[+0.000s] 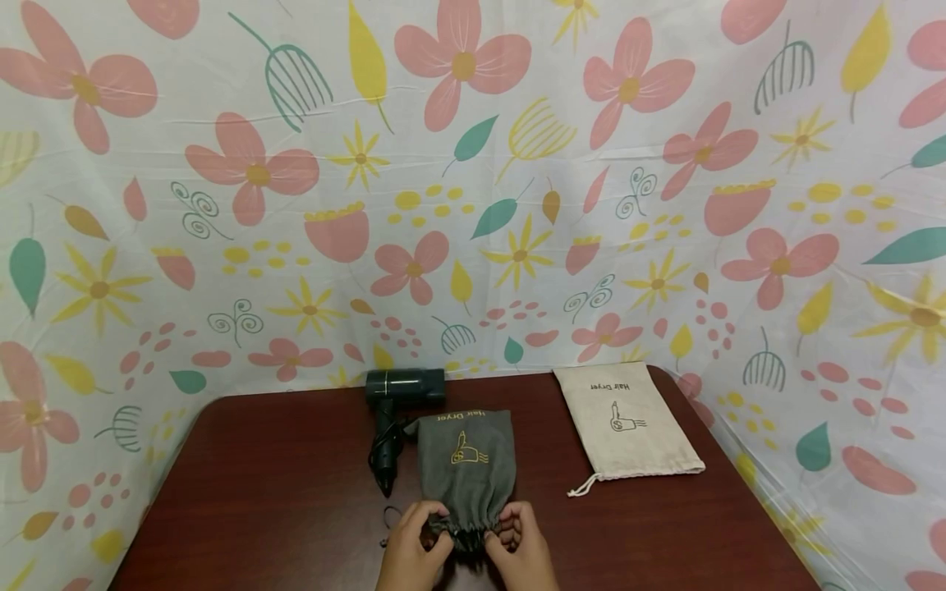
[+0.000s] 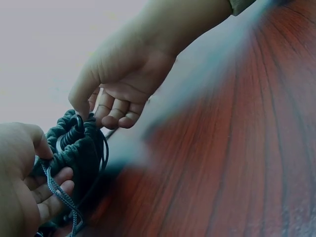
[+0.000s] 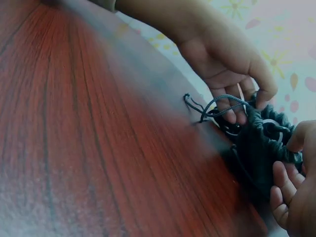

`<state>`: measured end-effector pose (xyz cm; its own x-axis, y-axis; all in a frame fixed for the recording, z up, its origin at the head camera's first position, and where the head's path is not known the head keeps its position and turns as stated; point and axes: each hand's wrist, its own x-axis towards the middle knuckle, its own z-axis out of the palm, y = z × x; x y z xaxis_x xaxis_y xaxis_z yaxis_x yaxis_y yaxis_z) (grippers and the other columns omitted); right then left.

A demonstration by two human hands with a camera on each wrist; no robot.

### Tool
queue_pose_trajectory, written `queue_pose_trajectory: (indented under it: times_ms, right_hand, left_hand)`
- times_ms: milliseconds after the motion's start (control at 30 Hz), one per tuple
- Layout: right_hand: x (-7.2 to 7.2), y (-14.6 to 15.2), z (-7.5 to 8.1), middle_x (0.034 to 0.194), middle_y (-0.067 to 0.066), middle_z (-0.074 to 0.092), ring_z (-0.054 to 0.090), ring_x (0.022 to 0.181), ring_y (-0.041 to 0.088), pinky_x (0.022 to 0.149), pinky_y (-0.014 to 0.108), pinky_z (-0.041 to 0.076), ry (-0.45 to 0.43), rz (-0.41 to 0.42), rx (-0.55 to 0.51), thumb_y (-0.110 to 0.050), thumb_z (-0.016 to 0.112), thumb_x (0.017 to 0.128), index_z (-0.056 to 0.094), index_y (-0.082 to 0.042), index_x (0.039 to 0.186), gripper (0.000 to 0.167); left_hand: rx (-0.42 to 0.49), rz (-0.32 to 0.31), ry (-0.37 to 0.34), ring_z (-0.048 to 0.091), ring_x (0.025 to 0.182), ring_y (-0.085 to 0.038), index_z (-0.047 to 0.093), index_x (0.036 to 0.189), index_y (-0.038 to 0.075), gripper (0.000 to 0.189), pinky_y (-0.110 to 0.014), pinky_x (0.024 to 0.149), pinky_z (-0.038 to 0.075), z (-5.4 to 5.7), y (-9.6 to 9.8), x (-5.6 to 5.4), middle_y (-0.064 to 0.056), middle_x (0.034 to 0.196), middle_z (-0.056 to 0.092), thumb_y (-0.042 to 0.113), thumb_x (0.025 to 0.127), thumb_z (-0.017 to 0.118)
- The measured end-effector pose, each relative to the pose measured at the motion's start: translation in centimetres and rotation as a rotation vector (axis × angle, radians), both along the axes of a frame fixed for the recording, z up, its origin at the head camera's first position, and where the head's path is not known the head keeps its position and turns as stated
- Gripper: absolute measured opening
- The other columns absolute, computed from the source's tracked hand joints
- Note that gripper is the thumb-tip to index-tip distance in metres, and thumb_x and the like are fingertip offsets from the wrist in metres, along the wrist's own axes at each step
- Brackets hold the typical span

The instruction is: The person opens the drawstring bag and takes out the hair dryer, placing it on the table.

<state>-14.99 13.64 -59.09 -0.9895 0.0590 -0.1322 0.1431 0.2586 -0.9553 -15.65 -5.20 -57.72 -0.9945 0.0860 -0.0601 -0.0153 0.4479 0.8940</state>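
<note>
A dark grey drawstring bag (image 1: 467, 460) printed "Hair Dryer" lies flat with its gathered mouth towards the person. My left hand (image 1: 414, 546) pinches one side of that mouth between thumb and fingers. On the opposite side, my right hand (image 1: 521, 548) pinches the rim the same way. Inside the mouth shows a dark coiled cord (image 2: 74, 133), in the left wrist view; whatever else the bag holds is hidden. A grey drawstring (image 3: 229, 98) loops out beside the left hand in the right wrist view.
A dark green hair dryer (image 1: 405, 387), its cord bundled at the handle, lies behind and left of the bag. At the right lies a beige drawstring bag (image 1: 628, 423) with a hair dryer print. The brown wooden table (image 1: 281, 484) meets a flowered cloth (image 1: 517, 246) behind.
</note>
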Motion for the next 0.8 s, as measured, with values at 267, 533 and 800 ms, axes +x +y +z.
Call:
queue_pose_trajectory:
  times_ms: [267, 533, 800]
  right_hand:
    - [0.12, -0.22, -0.06, 0.096, 0.008, 0.057, 0.056, 0.069, 0.002, 0.065, 0.021, 0.049, 0.130, 0.069, 0.077, -0.005, 0.069, 0.090, 0.043, -0.004, 0.115, 0.036]
    - [0.12, -0.24, -0.26, 0.090, 0.001, 0.064, 0.058, 0.068, -0.002, 0.063, 0.020, 0.051, 0.205, 0.055, 0.227, -0.011, 0.074, 0.089, 0.044, -0.007, 0.119, 0.043]
    - [0.15, -0.52, -0.33, 0.092, 0.000, 0.057, 0.052, 0.067, -0.003, 0.061, 0.020, 0.047, 0.235, 0.012, 0.319, -0.008, 0.073, 0.086, 0.047, -0.009, 0.116, 0.040]
  left_hand:
    - [-0.067, 0.002, 0.028, 0.046, 0.066, -0.004, 0.058, 0.102, 0.018, 0.023, -0.023, 0.058, 0.040, -0.36, 0.37, 0.25, 0.001, 0.091, 0.053, 0.018, 0.085, 0.075]
    - [-0.072, -0.010, 0.051, 0.043, 0.065, -0.003, 0.054, 0.100, 0.018, 0.027, -0.023, 0.057, 0.038, -0.46, 0.37, 0.18, 0.001, 0.090, 0.050, 0.018, 0.085, 0.076]
    - [-0.104, 0.027, 0.050, 0.041, 0.063, -0.004, 0.055, 0.100, 0.020, 0.025, -0.023, 0.056, 0.037, -0.41, 0.46, 0.24, 0.002, 0.093, 0.051, 0.015, 0.084, 0.073]
